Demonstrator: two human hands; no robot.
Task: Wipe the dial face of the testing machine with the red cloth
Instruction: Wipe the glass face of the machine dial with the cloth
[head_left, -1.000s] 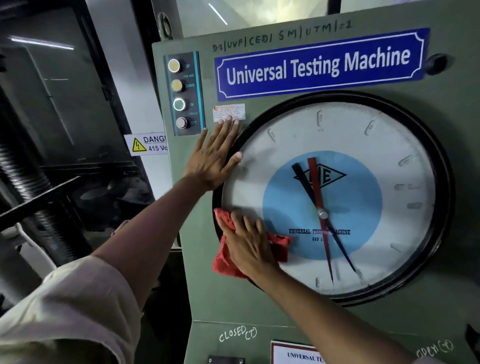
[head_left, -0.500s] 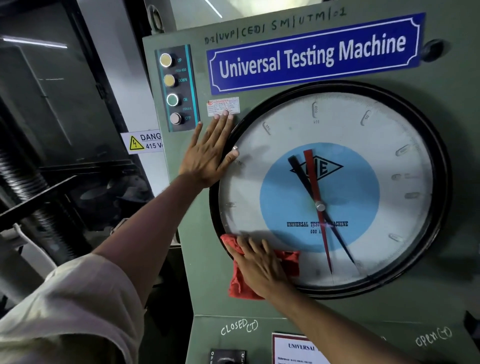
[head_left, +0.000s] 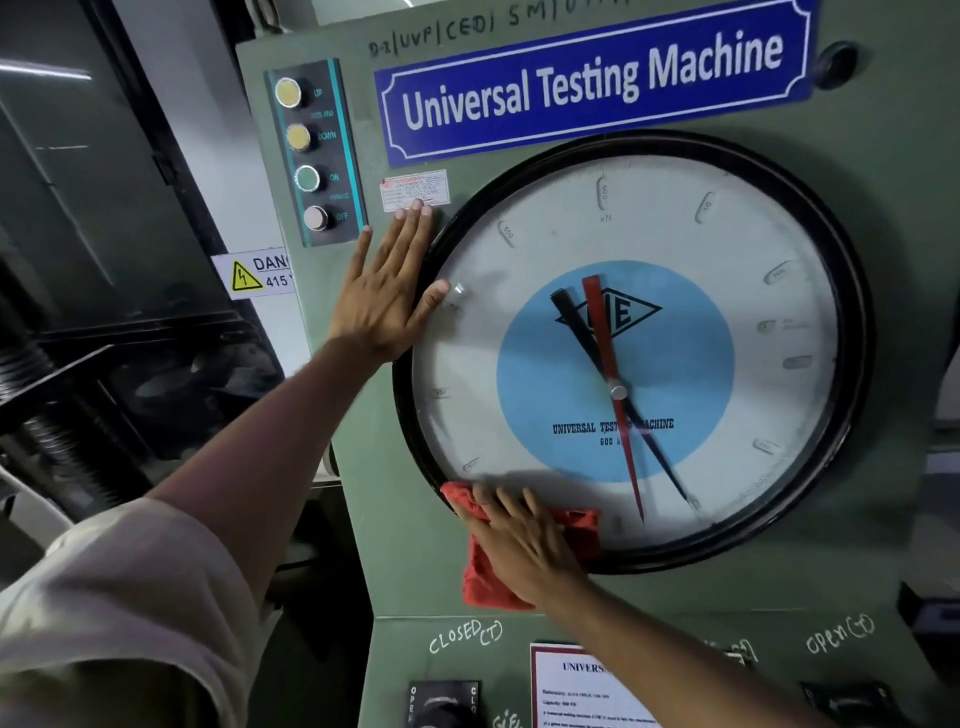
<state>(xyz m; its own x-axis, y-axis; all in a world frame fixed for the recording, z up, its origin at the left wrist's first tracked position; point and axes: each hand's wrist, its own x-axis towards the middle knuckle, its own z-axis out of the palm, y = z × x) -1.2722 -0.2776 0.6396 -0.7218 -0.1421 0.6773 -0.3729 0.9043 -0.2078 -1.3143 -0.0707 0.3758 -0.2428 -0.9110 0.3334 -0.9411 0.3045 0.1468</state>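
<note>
1. Head view: the right hand (head_left: 524, 551) lies flat with its fingers spread, palm pressing the red cloth (head_left: 480, 577) against the lower-left edge of the dial face (head_left: 519, 249). It presses the cloth rather than gripping it.
2. The cloth shows above the right fingertips on the glass, beside them toward the dial centre, and below the palm, where it hangs over the black rim (head_left: 852, 291) onto the green panel (head_left: 883, 597).
3. The left hand (head_left: 384, 291) is open and flat on the panel, holding nothing. Its thumb crosses the rim at the dial's upper-left edge.
4. The left fingertips touch the bottom of a small sticker (head_left: 414, 189). Just left of the little finger sits the button strip (head_left: 314, 150).
5. The red pointer (head_left: 608, 353) and black pointer (head_left: 576, 325) lie to the right of both hands, apart from them.
6. Above the left fingers hangs the blue nameplate (head_left: 592, 83).
</note>
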